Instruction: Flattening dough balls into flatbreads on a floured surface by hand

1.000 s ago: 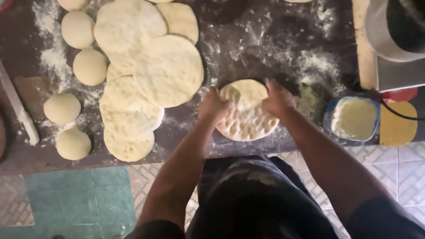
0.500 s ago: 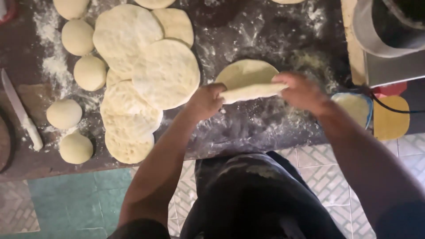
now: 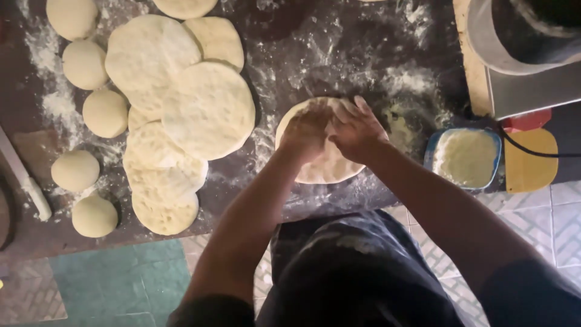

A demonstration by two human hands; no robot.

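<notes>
On the floured table (image 3: 339, 42), both hands, left (image 3: 305, 130) and right (image 3: 357, 128), press flat-fingered, gripping nothing, on a dough round (image 3: 324, 163) (soft, stretchy, likely tearable); lift by its edges.

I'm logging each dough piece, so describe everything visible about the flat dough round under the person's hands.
The dough round is a pale cream, roughly circular disc of soft-looking dough, lying flat on the dark, flour-dusted table. Its surface looks matte and floury. The left hand and right hand both press down on its upper half, side by side, hiding that part; the lower edge shows bare. It sits apart from the stack of flattened rounds to its left and the blue-rimmed flour tub on its right.
</notes>
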